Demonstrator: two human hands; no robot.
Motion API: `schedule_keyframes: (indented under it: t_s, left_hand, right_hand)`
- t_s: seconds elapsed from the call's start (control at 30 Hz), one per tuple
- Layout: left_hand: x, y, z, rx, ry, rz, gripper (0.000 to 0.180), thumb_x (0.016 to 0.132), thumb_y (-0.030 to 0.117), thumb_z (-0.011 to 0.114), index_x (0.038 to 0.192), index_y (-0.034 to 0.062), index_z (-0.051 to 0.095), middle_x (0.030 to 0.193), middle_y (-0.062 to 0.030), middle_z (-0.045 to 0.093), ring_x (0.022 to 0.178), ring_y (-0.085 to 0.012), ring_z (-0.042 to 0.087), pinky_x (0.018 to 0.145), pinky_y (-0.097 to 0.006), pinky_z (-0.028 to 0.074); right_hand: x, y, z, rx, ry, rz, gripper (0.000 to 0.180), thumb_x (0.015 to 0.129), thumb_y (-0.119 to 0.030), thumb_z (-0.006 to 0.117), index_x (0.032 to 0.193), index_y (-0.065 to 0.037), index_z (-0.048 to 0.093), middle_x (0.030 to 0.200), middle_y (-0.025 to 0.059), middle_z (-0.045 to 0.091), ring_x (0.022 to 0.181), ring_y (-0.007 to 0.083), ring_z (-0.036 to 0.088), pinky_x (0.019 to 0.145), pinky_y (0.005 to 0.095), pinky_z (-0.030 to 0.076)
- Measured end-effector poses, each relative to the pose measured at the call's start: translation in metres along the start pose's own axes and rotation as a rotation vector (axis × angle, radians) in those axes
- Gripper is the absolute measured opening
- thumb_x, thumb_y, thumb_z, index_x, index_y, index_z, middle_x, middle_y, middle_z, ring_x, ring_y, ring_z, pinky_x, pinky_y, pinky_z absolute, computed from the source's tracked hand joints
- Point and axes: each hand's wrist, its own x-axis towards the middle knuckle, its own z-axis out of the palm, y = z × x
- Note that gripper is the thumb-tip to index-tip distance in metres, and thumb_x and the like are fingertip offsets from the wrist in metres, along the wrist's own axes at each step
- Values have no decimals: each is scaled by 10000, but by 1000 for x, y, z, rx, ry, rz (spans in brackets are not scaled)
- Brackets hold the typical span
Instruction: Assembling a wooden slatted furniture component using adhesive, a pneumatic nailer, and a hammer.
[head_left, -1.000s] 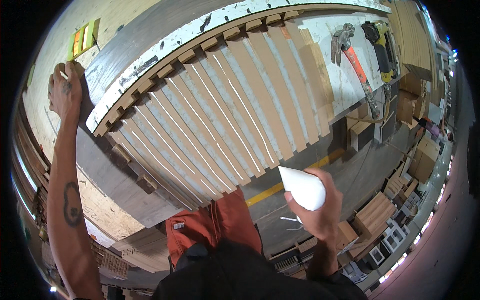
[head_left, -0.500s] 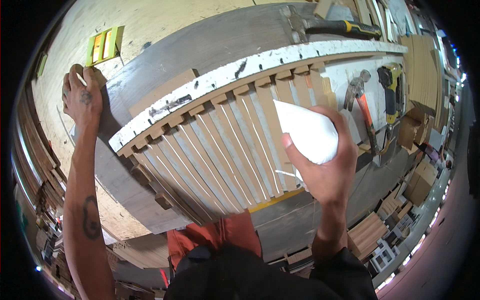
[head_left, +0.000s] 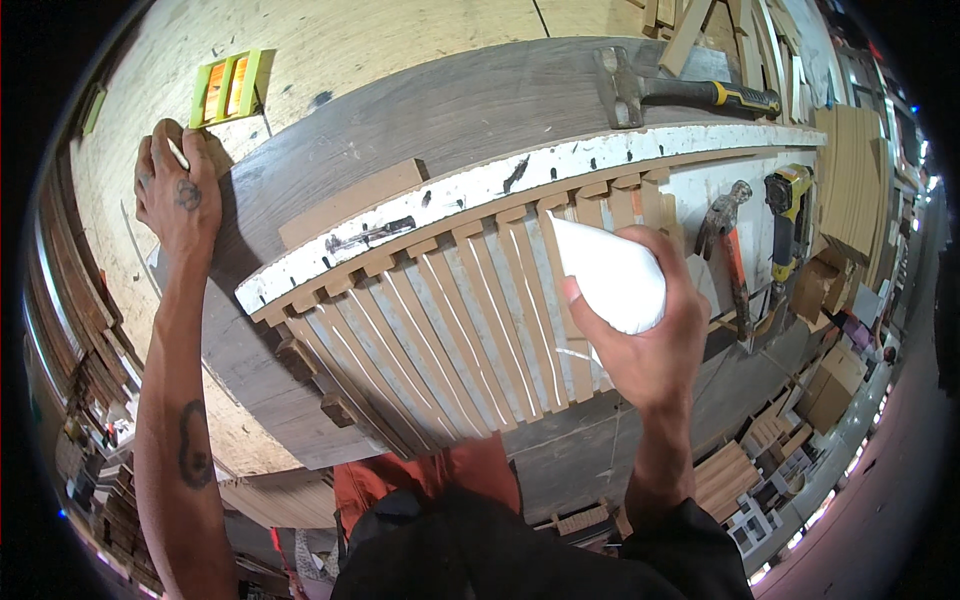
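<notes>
White piping bag [head_left: 612,280], cone-shaped, shown in the right hand [head_left: 662,345]: the fingers and thumb close around its broad end, and its pointed tip is directed up and left over the far ends of the slats. Whether the tip touches a slat cannot be told from this view. A short white strand [head_left: 574,352] projects just below the thumb. Left hand [head_left: 180,195]: curled and resting on the plywood surface [head_left: 400,40], with a short white stick [head_left: 178,153] held between its fingers.

Beneath the bag, parallel tan slats [head_left: 522,265] are laid side by side with pale gaps between them; several carry thin white beads [head_left: 527,282] along their length. Their far ends meet a long white bar [head_left: 470,192] spotted with black marks. Two small wooden blocks [head_left: 337,408] stand at the left side of the row.

Beyond the bar lies a gray wood-grain panel [head_left: 480,90], bearing a loose brown strip [head_left: 355,202] and a sledgehammer [head_left: 690,92] with a black-and-yellow handle. Near the left fingertips is a yellow-green frame [head_left: 226,88] with orange showing through it. To the right of the slats lie an orange-handled claw hammer [head_left: 734,255] and, just beside it, a yellow-and-black power tool [head_left: 788,215]. Farther right, a stack of brown boards [head_left: 850,190] stands above a cardboard box [head_left: 837,385].
</notes>
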Motion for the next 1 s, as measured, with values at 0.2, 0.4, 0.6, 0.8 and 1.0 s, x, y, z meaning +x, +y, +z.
schedule_keyframes:
  t_s: [0.2, 0.4, 0.6, 0.8, 1.0]
  left_hand:
    - [1, 0, -1, -2, 1, -14, 594, 991, 513, 404, 1463, 158, 460, 1545, -186, 365, 1446, -377, 301, 1154, -564, 213]
    - [4, -3, 3, 7, 23, -14, 594, 986, 527, 412, 1458, 171, 467, 1537, -168, 388, 1427, -379, 336, 1144, -574, 230]
    - [5, -12, 11, 18, 49, 22, 571, 982, 533, 417, 1433, 190, 492, 1514, -146, 426, 1413, -382, 357, 1124, -592, 256]
    - [9, -13, 10, 32, 23, 3, 548, 973, 551, 397, 1401, 229, 516, 1473, -103, 479, 1384, -369, 400, 1109, -592, 283]
    - [15, -20, 13, 71, 3, -9, 567, 972, 577, 379, 1414, 244, 505, 1491, -99, 468, 1392, -367, 394, 1100, -601, 291]
  right_hand:
    - [-12, 9, -3, 23, -27, -49, 557, 769, -185, 836, 1197, -2, 530, 956, 158, 691, 851, 260, 733, 699, 335, 604]
    - [-37, 21, -2, 157, 63, -146, 610, 763, -174, 833, 1256, -21, 507, 980, 167, 684, 863, 274, 729, 696, 343, 602]
    - [-61, 17, -9, 186, -4, 115, 523, 728, -106, 840, 1171, -13, 576, 961, 164, 700, 868, 233, 710, 742, 336, 568]
    - [-88, 22, -15, 53, -58, 122, 508, 744, -196, 842, 1147, -34, 578, 977, 147, 692, 856, 259, 726, 704, 343, 596]
    - [-114, 25, -21, 13, -91, 188, 538, 743, -218, 848, 1169, -34, 576, 995, 156, 696, 875, 266, 731, 713, 352, 602]
